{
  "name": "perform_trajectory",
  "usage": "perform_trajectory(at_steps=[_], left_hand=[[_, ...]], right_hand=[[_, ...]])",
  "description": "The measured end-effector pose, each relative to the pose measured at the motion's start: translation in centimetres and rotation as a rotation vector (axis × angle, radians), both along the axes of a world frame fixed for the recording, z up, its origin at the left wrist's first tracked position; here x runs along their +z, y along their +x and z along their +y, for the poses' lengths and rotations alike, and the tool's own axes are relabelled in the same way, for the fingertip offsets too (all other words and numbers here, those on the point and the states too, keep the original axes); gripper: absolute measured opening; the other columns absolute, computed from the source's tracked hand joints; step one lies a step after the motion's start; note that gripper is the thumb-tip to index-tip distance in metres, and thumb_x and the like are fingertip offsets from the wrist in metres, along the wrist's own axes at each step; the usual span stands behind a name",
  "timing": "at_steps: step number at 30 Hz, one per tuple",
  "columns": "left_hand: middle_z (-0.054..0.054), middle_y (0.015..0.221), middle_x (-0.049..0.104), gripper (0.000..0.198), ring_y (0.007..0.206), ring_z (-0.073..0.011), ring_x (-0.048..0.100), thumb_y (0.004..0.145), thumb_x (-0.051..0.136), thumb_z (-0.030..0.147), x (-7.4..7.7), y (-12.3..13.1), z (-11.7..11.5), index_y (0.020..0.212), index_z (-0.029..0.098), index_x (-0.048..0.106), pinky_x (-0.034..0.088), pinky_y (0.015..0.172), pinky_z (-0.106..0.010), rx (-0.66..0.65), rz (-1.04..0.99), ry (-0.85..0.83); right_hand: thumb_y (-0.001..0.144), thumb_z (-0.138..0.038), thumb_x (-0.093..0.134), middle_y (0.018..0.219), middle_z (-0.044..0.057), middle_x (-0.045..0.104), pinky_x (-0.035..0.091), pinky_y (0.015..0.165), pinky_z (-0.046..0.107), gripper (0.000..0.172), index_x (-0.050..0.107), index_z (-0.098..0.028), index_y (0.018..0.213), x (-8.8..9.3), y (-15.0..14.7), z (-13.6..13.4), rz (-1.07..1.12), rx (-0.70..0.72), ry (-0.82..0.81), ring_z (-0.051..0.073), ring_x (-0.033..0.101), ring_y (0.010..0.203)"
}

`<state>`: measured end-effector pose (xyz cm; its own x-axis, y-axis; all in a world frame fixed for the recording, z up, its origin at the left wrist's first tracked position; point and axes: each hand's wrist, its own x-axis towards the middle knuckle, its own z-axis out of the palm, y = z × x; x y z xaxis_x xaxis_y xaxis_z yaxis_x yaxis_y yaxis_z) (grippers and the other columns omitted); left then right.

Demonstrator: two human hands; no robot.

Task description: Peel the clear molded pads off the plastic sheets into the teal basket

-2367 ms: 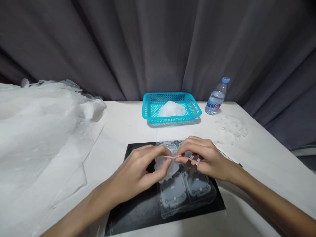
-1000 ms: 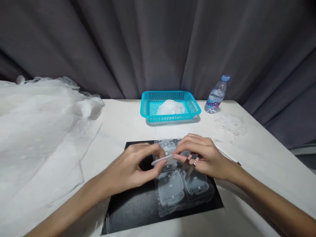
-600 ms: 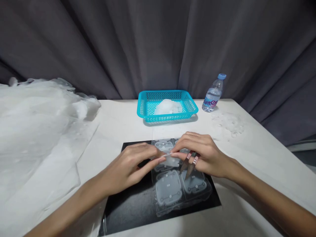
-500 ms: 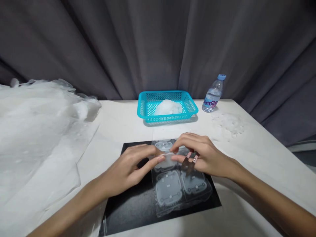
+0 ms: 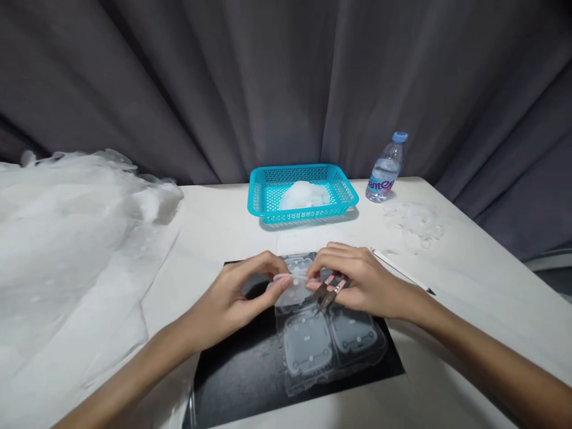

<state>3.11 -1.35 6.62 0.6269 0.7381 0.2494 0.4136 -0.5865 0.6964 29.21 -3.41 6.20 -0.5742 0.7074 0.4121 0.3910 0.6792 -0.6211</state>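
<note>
My left hand (image 5: 251, 292) pinches the left edge of a translucent rounded-square piece (image 5: 289, 293) between thumb and fingers. At the right edge of that piece, my right hand (image 5: 351, 277) is closed on it too. A pair of small thread snips (image 5: 329, 292) with pinkish handles is tucked in my right hand, blades pointing down and left. Under both hands lies a translucent sheet (image 5: 308, 342) moulded with several rounded-square shapes. It rests on a black board (image 5: 236, 381). The fingertips of my right hand are partly hidden.
A turquoise basket (image 5: 254, 193) holding a whitish heap (image 5: 304, 195) stands behind the board. Right of it are a water bottle (image 5: 385, 170), thin clear trimmings (image 5: 417, 223) and a white pencil-like stick (image 5: 402, 271). A large pile of translucent sheets (image 5: 75, 256) covers the left side.
The piece between my hands now shows its upper edge tilted up toward me. The snips have swung left in my right hand. The white stick has come into sight beside that hand.
</note>
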Motion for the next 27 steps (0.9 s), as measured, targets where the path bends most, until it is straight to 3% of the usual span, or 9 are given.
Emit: perform_trajectory(at_steps=[10, 15, 18, 22, 25, 27], left_hand=[[-0.002, 0.098, 0.078, 0.018, 0.088, -0.0167, 0.073, 0.105, 0.058, 0.034, 0.5, -0.4, 0.2, 0.096, 0.021, 0.068, 0.058, 0.082, -0.027, -0.080, 0.038, -0.171], [-0.001, 0.081, 0.073, 0.023, 0.076, -0.0148, 0.069, 0.102, 0.064, 0.037, 0.9, -0.1, 0.7, 0.086, 0.019, 0.063, 0.056, 0.072, -0.025, 0.058, -0.107, -0.220], [-0.001, 0.080, 0.073, 0.021, 0.071, -0.0149, 0.068, 0.099, 0.065, 0.037, 1.5, 0.9, 3.5, 0.090, 0.019, 0.061, 0.056, 0.069, -0.026, 0.207, -0.251, -0.219], [-0.007, 0.094, 0.075, 0.018, 0.085, -0.0188, 0.070, 0.097, 0.055, 0.036, 2.0, 3.0, 10.9, 0.090, 0.020, 0.055, 0.058, 0.076, -0.030, 0.476, -0.204, -0.005], [-0.007, 0.083, 0.072, 0.012, 0.082, -0.0230, 0.069, 0.089, 0.062, 0.030, 1.8, 3.9, 15.8, 0.087, 0.020, 0.057, 0.057, 0.079, -0.036, 0.500, -0.093, 0.047], [-0.008, 0.084, 0.071, 0.009, 0.085, -0.0257, 0.068, 0.084, 0.064, 0.024, 1.5, 3.7, 17.0, 0.088, 0.019, 0.057, 0.055, 0.086, -0.042, 0.527, -0.035, 0.103]], right_hand=[[0.099, -0.010, 0.063, 0.091, 0.003, 0.074, 0.045, 0.074, 0.031, 0.011, 0.069, -0.019, 0.095, 0.1, 1.6, 0.5, 0.002, 0.011, -0.013, 0.018, 0.062, 0.086], [0.098, -0.018, 0.069, 0.099, 0.002, 0.075, 0.047, 0.080, 0.029, 0.004, 0.071, -0.020, 0.101, -0.1, 2.2, 1.2, 0.048, -0.093, -0.055, 0.016, 0.066, 0.088], [0.097, -0.018, 0.069, 0.101, 0.001, 0.076, 0.046, 0.077, 0.027, 0.006, 0.071, -0.021, 0.101, -0.5, 2.9, 1.9, -0.002, -0.214, -0.121, 0.014, 0.067, 0.085], [0.095, -0.018, 0.069, 0.099, 0.002, 0.076, 0.045, 0.076, 0.027, 0.008, 0.072, -0.020, 0.102, -1.3, 3.1, 2.3, -0.199, -0.241, -0.171, 0.017, 0.069, 0.087], [0.094, -0.016, 0.067, 0.101, 0.003, 0.077, 0.044, 0.077, 0.028, 0.012, 0.072, -0.021, 0.103, -1.6, 2.9, 2.1, -0.302, -0.202, -0.194, 0.019, 0.070, 0.090], [0.092, -0.013, 0.066, 0.104, 0.003, 0.077, 0.043, 0.078, 0.028, 0.016, 0.073, -0.021, 0.104, -1.5, 2.9, 2.1, -0.348, -0.190, -0.223, 0.019, 0.070, 0.091]])
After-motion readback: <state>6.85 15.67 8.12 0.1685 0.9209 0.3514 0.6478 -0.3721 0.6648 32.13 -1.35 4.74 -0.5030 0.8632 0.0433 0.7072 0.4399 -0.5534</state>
